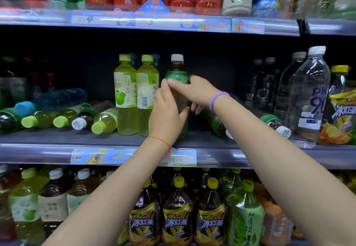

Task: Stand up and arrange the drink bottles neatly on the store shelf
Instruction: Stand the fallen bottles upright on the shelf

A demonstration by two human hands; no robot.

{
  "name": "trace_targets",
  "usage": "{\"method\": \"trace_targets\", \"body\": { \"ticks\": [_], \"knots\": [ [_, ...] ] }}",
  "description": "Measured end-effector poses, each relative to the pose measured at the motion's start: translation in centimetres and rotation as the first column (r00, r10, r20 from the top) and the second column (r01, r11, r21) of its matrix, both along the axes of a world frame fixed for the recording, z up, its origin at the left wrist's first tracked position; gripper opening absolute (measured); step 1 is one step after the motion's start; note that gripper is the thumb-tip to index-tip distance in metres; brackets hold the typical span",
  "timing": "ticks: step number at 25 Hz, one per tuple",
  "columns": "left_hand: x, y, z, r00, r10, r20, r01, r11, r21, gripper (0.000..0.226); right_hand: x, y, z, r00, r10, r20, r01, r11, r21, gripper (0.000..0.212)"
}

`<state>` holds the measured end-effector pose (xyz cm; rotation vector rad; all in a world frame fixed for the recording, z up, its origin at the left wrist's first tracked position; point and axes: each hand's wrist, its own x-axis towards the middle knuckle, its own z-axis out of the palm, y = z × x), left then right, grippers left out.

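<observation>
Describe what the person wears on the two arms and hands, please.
Both forearms are bare, with no sleeves in view and no gloves. The left hand has a thin red string bracelet round its wrist. The right hand has a purple band round its wrist. No rings or watch can be seen.

At frame centre, the left hand (167,114) and right hand (196,91) touch an upright white-capped green bottle (178,72) on the middle shelf (57,139), beside two standing yellow-green bottles (136,95).
</observation>
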<state>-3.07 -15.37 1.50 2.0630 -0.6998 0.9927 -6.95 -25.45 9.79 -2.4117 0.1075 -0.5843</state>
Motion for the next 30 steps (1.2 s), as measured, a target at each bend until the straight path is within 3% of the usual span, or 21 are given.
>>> {"method": "trace_targets", "body": {
  "ticks": [3,6,9,13,16,20,22,25,28,30],
  "knots": [
    [-0.1,-0.2,-0.9,0.963,0.131,0.237,-0.133,0.991,-0.008,0.072,-0.1,-0.3,-1.8,0.994,0.033,-0.105,-0.045,0.993,-0.111,0.045],
    [-0.6,-1.2,-1.4,0.882,0.103,0.46,-0.158,0.984,0.082,0.059,-1.3,-1.9,-1.8,1.0,-0.009,-0.002,0.009,0.983,-0.181,0.028],
    [-1.8,-3.0,-1.1,0.908,-0.062,0.413,0.017,0.994,0.112,0.055,-3.4,-4.7,-1.3,0.978,-0.111,0.176,0.158,0.948,-0.275,0.018],
    [-3.1,-6.0,-0.2,0.948,-0.231,0.219,0.172,0.951,0.258,0.038,-5.1,-9.4,-1.9,0.952,-0.241,0.188,0.29,0.905,-0.312,0.02],
    [-2.9,-7.3,-0.2,0.976,-0.195,0.101,0.124,0.868,0.481,0.041,-6.7,-11.8,-2.0,0.964,-0.212,0.163,0.254,0.918,-0.304,0.05],
    [-1.4,-7.2,0.2,0.977,-0.171,-0.129,0.214,0.787,0.579,0.066,-7.0,-14.6,-2.6,0.99,-0.139,0.022,0.129,0.834,-0.536,0.077],
    [-0.9,-7.2,0.3,0.984,-0.129,-0.12,0.176,0.759,0.627,0.07,-6.2,-15.5,-3.2,0.991,-0.129,0.031,0.118,0.748,-0.653,0.085],
    [-1.3,-7.8,0.5,0.997,-0.072,0.006,0.048,0.725,0.687,0.066,-5.6,-15.4,-3.2,0.99,-0.108,0.096,0.142,0.624,-0.768,0.088],
    [-1.8,-8.5,0.5,0.994,-0.044,0.102,-0.043,0.697,0.716,0.05,-5.3,-14.7,-2.7,0.994,-0.089,0.07,0.105,0.496,-0.862,0.078],
    [-1.9,-8.6,0.5,0.995,-0.038,0.092,-0.039,0.701,0.712,0.047,-5.2,-14.7,-2.4,0.997,-0.077,0.029,0.062,0.467,-0.882,0.069]
  ]
}}
